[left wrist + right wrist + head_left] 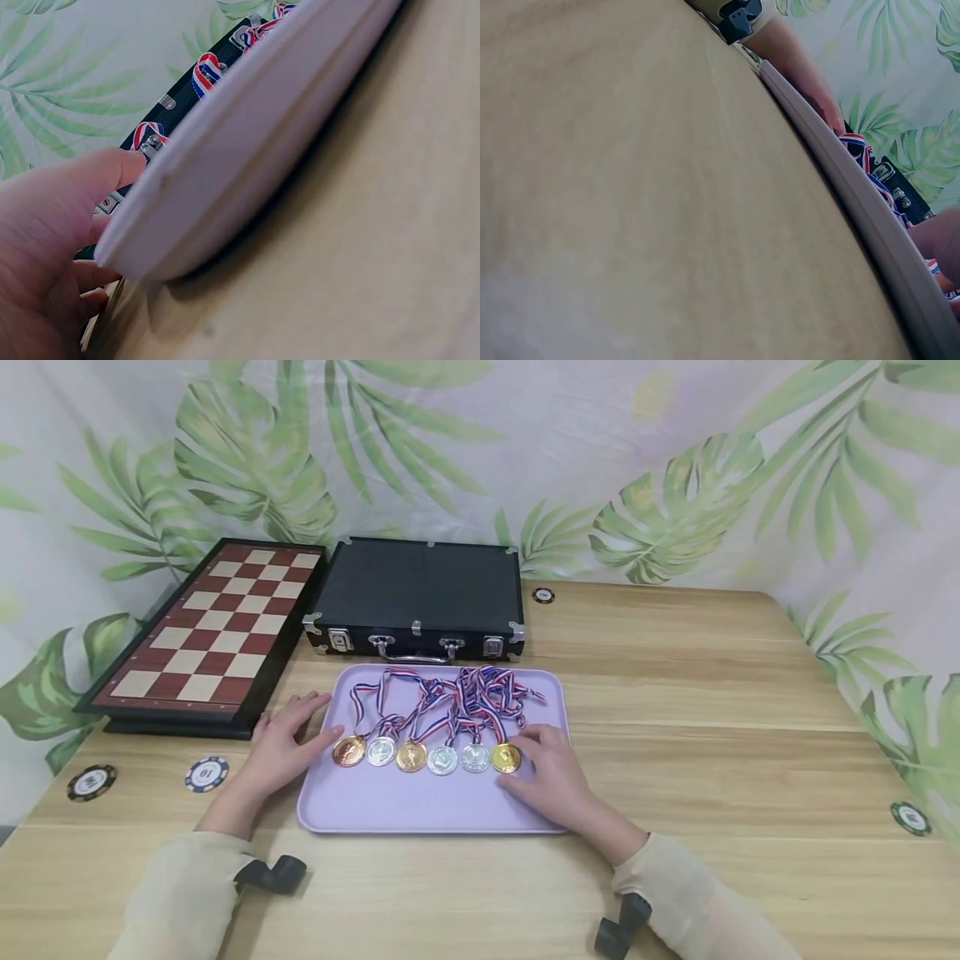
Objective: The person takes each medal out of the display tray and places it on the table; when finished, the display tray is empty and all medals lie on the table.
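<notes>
Six medals (442, 760) set back from tray (420, 806) front edge; grips wide: left hand (280, 748) at side, right hand (553, 777) by gold medal (506, 758).

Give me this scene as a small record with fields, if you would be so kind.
Tray: purple, on wooden table
Medals: six in a row on the tray, ribbons bunched behind
Left hand: at the tray's left side
Right hand: at the rightmost medal; grip unclear
Behind tray: closed black case
Left of case: checkered board
Chips: four, on table

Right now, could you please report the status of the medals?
Left fingers at left rim of tray; right fingers at rightmost medal; six medals in a row; ribbons bunched behind.
</notes>
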The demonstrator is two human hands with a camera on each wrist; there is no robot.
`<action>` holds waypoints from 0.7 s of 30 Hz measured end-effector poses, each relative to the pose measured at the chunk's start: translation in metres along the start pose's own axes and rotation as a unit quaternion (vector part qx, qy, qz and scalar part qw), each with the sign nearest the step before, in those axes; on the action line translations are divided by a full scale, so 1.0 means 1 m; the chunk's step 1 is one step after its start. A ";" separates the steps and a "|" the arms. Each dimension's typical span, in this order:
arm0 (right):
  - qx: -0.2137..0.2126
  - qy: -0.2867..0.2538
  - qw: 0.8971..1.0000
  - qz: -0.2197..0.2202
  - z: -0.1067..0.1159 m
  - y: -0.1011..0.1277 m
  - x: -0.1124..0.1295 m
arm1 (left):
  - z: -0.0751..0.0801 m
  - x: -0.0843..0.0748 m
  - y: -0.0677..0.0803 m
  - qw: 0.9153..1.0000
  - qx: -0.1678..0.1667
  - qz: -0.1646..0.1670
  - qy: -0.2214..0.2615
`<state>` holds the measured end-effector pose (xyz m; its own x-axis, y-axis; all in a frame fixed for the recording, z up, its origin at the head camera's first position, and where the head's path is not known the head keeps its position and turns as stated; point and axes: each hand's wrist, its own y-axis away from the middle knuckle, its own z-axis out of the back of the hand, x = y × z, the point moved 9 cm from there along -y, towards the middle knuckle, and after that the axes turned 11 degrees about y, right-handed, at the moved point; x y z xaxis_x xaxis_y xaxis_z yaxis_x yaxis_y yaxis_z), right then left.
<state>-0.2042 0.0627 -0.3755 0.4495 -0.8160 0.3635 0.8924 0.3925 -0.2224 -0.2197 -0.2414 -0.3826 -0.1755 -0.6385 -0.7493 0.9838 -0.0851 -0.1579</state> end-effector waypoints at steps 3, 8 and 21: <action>-0.009 0.018 1.000 -0.001 -0.001 0.000 0.001 | 0.001 -0.002 0.001 1.000 0.004 -0.007 -0.004; -0.027 0.028 0.999 -0.003 0.002 -0.001 0.002 | 0.002 -0.003 0.002 1.000 0.013 -0.018 0.000; -0.025 -0.010 1.000 -0.016 0.003 -0.001 0.000 | 0.000 -0.001 0.002 0.999 0.040 -0.023 0.012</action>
<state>-0.2049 0.0631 -0.3727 0.4214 -0.8192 0.3890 0.9038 0.3439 -0.2548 -0.2172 -0.2409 -0.3821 -0.2207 -0.6137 -0.7580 0.9742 -0.1760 -0.1412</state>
